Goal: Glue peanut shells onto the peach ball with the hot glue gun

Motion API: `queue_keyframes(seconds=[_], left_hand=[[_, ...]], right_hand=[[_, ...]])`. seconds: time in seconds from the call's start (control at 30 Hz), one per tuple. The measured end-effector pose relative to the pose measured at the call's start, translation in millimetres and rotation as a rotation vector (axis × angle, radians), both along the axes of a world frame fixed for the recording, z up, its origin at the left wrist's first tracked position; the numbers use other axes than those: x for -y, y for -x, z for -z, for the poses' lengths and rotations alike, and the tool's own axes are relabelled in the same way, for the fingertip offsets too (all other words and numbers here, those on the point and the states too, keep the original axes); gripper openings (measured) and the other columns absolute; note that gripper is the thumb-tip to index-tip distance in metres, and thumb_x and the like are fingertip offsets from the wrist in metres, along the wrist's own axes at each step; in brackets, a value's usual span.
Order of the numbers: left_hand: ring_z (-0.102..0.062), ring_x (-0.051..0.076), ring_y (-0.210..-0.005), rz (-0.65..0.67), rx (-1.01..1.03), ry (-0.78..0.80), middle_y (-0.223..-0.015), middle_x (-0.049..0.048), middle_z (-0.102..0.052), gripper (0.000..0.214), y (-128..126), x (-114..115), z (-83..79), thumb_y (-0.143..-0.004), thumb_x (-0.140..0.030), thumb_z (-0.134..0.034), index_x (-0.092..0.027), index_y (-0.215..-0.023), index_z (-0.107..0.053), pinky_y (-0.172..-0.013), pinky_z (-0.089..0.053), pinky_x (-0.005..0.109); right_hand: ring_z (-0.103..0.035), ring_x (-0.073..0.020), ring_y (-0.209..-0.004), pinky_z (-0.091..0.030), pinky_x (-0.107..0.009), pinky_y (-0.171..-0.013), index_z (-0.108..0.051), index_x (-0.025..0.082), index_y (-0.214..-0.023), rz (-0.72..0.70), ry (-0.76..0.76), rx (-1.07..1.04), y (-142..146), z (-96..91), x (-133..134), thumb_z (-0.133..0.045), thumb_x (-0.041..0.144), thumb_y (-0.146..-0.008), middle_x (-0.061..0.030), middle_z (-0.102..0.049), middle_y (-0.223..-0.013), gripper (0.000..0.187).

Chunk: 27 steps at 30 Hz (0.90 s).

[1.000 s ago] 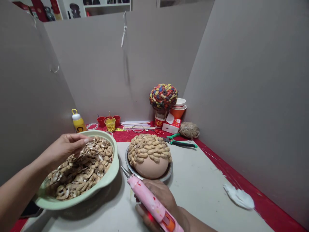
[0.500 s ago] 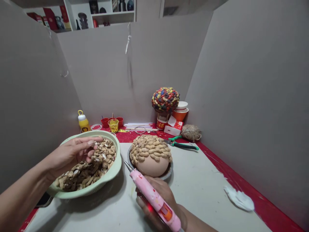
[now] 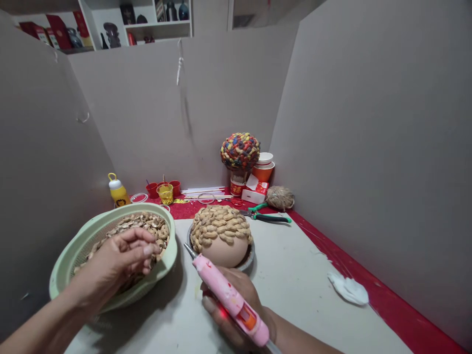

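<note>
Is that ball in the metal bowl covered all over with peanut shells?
No, the ball shows a smooth, bare patch at the front, below the peanut shells.

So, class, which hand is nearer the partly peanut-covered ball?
Right hand, just in front of the ball with the pink glue gun; left hand over the green basket, to the ball's left.

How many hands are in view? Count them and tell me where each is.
2: the left hand, over the basket of peanuts; the right hand, around the glue gun, on the near side of the bowl.
</note>
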<state>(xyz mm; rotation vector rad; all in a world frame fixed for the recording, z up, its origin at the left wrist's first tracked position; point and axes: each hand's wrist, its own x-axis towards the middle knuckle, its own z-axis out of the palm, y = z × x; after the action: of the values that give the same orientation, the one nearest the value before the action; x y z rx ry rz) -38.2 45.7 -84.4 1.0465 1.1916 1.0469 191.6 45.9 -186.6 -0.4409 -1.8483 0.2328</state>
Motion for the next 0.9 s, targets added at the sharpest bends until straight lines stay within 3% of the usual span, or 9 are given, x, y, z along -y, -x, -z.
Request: queue_keyframes(seconds=[0.17, 0.33, 0.53, 0.77, 0.9], left_hand=[[-0.054, 0.009, -0.056, 0.213, -0.121, -0.096, -0.063, 0.0004, -0.063, 0.026, -32.8, 23.2, 26.2, -0.069, -0.036, -0.082, -0.015, -0.078, -0.069, -0.054, -0.042, 0.018], [-0.057, 0.014, -0.068, 0.259, -0.157, -0.142, -0.077, 0.0044, -0.067, 0.025, -52.8, 29.3, 42.5, -0.073, -0.038, -0.077, -0.015, -0.082, -0.071, -0.063, -0.045, 0.023], [-0.055, 0.013, -0.068, 0.244, -0.133, -0.155, -0.074, 0.0032, -0.064, 0.027, -55.6, 26.4, 52.5, -0.073, -0.038, -0.078, -0.015, -0.084, -0.071, -0.063, -0.043, 0.023], [-0.060, 0.012, -0.066, 0.301, 0.083, -0.024, -0.075, 0.0016, -0.063, 0.033, -54.3, 28.9, 49.3, -0.075, -0.040, -0.077, -0.015, -0.089, -0.061, -0.064, -0.047, 0.023], [-0.064, 0.013, -0.064, 0.305, 0.156, 0.050, -0.070, 0.0031, -0.064, 0.035, -52.8, 31.4, 50.2, -0.074, -0.042, -0.078, -0.014, -0.086, -0.061, -0.060, -0.050, 0.022]], right_hand=[[-0.056, -0.0147, -0.059, -0.045, -0.026, -0.055, -0.054, 0.021, -0.086, 0.064, 0.094, -0.021, -4.1, -3.6, 5.4, -0.051, 0.017, -0.083, 0.0000, -0.058, -0.069, 0.005], [-0.055, -0.0125, -0.057, -0.045, -0.024, -0.053, -0.054, 0.021, -0.084, 0.027, 0.132, -0.043, -0.9, -1.8, 5.2, -0.051, 0.020, -0.084, 0.0013, -0.056, -0.069, 0.002], [-0.052, -0.0109, -0.055, -0.044, -0.022, -0.052, -0.051, 0.022, -0.080, -0.006, 0.167, -0.076, 2.5, 1.3, 1.7, -0.053, 0.019, -0.087, 0.0028, -0.053, -0.068, 0.007], [-0.054, -0.0139, -0.057, -0.045, -0.025, -0.053, -0.051, 0.022, -0.081, -0.059, 0.131, -0.088, 4.0, 3.1, -0.6, -0.053, 0.020, -0.087, 0.0011, -0.055, -0.068, 0.006], [-0.053, -0.0140, -0.052, -0.043, -0.025, -0.046, -0.049, 0.023, -0.079, -0.122, 0.075, -0.128, 5.6, 5.3, -4.9, -0.052, 0.028, -0.093, 0.0020, -0.054, -0.062, 0.015]])
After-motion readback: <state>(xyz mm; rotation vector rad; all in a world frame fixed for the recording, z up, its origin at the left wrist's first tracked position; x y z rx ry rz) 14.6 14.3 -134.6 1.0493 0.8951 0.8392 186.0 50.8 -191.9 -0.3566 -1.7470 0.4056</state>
